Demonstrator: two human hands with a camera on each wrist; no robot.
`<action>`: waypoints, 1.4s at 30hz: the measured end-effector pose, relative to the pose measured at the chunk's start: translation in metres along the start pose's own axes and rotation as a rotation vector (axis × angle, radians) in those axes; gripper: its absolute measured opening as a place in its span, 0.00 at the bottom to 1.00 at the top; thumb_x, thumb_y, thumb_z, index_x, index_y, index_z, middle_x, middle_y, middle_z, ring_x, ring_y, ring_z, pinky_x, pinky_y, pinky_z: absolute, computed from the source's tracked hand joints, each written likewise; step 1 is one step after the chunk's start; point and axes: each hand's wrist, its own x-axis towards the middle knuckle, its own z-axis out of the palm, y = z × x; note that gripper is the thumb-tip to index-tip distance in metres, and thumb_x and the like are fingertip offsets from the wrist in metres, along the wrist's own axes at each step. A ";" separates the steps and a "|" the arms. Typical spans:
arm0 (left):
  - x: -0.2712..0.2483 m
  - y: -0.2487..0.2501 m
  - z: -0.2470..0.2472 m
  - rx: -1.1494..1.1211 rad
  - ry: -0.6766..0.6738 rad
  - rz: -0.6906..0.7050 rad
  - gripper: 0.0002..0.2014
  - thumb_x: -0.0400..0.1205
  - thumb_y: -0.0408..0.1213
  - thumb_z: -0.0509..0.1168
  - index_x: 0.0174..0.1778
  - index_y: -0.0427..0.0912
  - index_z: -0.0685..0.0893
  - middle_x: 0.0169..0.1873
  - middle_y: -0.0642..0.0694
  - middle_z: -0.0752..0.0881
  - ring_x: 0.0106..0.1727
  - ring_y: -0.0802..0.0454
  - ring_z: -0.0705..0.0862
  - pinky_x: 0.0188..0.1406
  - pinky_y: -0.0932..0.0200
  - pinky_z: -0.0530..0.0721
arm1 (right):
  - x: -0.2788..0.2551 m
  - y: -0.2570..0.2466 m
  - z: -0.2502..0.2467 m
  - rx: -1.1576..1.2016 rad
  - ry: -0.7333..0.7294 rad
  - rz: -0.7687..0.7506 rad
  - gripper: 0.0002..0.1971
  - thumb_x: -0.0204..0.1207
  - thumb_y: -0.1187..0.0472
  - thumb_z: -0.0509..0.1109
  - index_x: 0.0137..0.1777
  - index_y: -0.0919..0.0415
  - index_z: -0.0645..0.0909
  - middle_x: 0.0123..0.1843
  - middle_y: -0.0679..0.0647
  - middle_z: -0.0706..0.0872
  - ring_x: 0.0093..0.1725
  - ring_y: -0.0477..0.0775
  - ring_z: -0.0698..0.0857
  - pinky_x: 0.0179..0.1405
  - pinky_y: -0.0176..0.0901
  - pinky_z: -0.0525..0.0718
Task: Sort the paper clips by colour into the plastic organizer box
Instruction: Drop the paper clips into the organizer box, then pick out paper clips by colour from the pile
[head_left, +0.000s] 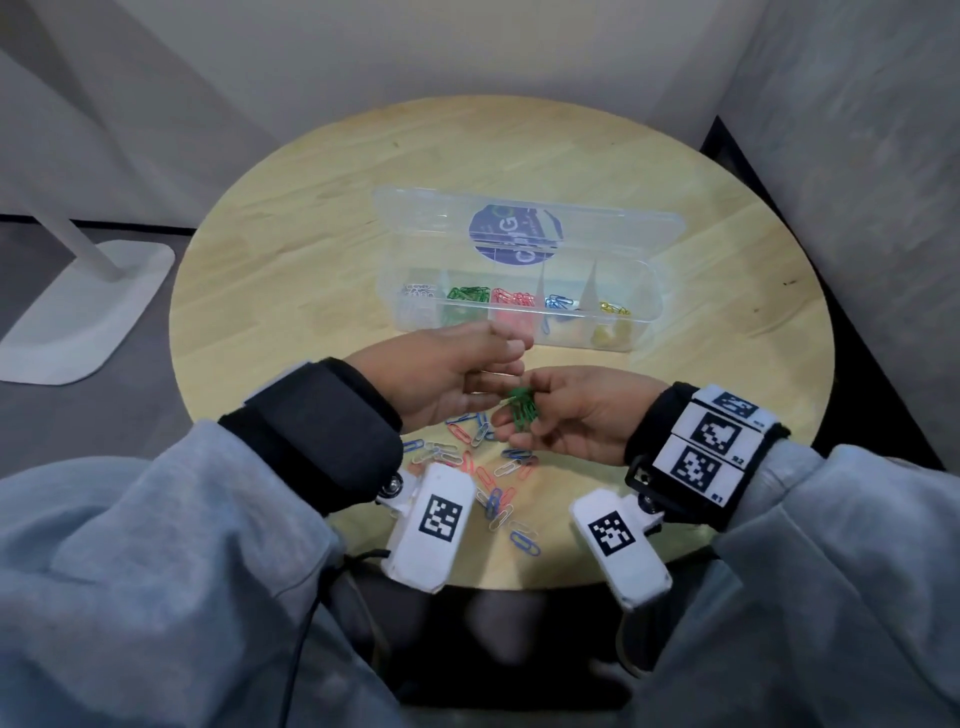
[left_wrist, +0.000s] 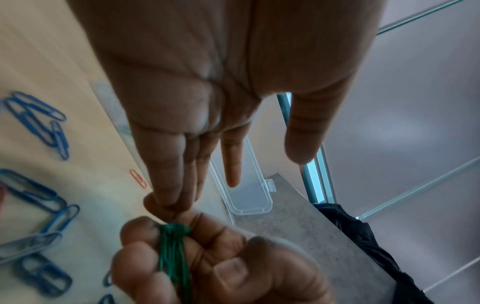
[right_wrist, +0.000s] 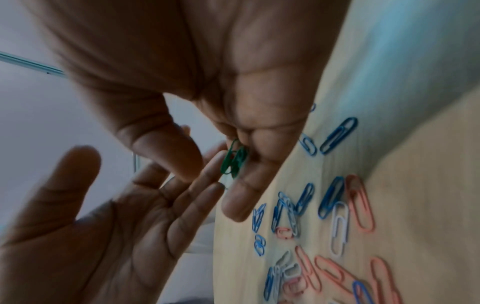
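The clear plastic organizer box (head_left: 571, 336) lies mid-table with its lid (head_left: 415, 218) open behind it. Its compartments hold white (head_left: 418, 293), green (head_left: 467, 293), red (head_left: 511, 299), blue (head_left: 558, 302) and yellow (head_left: 615, 309) clips. In front of the box, my right hand (head_left: 550, 415) grips a small bunch of green paper clips (head_left: 522, 410) in its curled fingers, also seen close up (left_wrist: 174, 253) (right_wrist: 233, 160). My left hand (head_left: 514, 356) is open with straight fingers (left_wrist: 168, 185), whose tips touch the right hand. Loose blue, red and white clips (head_left: 488, 478) lie on the table below both hands.
The round wooden table (head_left: 311, 234) stands in a corner, with walls behind and to the right. A white stand base (head_left: 83, 312) sits on the floor at the left. The loose clips (right_wrist: 337, 205) spread toward the near table edge, between the wrist cameras.
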 end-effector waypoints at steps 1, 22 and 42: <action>0.000 0.000 -0.001 0.005 -0.003 -0.002 0.13 0.70 0.42 0.64 0.50 0.48 0.81 0.45 0.48 0.82 0.42 0.58 0.83 0.43 0.67 0.81 | 0.000 0.000 -0.001 0.037 0.003 -0.002 0.21 0.73 0.86 0.47 0.53 0.67 0.75 0.41 0.64 0.81 0.31 0.49 0.89 0.35 0.33 0.88; -0.005 -0.010 -0.071 1.099 0.429 -0.237 0.17 0.76 0.34 0.62 0.60 0.49 0.82 0.48 0.49 0.83 0.47 0.48 0.80 0.50 0.62 0.76 | 0.070 -0.106 0.015 -0.563 0.446 -0.224 0.15 0.74 0.72 0.63 0.58 0.58 0.72 0.44 0.54 0.77 0.42 0.51 0.79 0.52 0.44 0.81; -0.002 -0.033 -0.034 1.447 0.129 -0.254 0.12 0.70 0.43 0.74 0.33 0.49 0.74 0.36 0.52 0.79 0.41 0.50 0.77 0.27 0.64 0.66 | 0.001 0.011 0.014 -1.450 0.340 -0.027 0.09 0.72 0.63 0.66 0.47 0.48 0.80 0.37 0.47 0.80 0.41 0.52 0.81 0.47 0.41 0.80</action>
